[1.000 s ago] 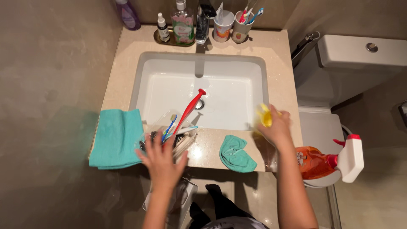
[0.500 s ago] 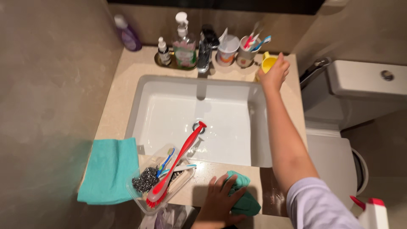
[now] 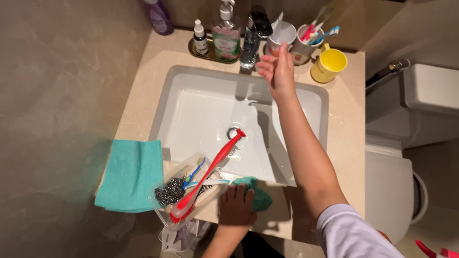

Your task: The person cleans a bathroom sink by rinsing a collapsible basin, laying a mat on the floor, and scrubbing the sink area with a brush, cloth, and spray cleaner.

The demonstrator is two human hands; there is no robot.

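Over the white sink [image 3: 201,114] at frame centre, my right hand [image 3: 277,71] hangs empty near the tap [image 3: 252,36] at the top, fingers loosely spread. At the lower middle, my left hand [image 3: 235,205] presses flat on the small teal cloth [image 3: 258,193] on the counter's front edge. Soft, light and probably damp, it looks best gathered by its bunched middle.

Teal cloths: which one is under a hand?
The small crumpled teal cloth at the counter's front edge, under the left hand. The folded teal towel lies flat, untouched, further left.
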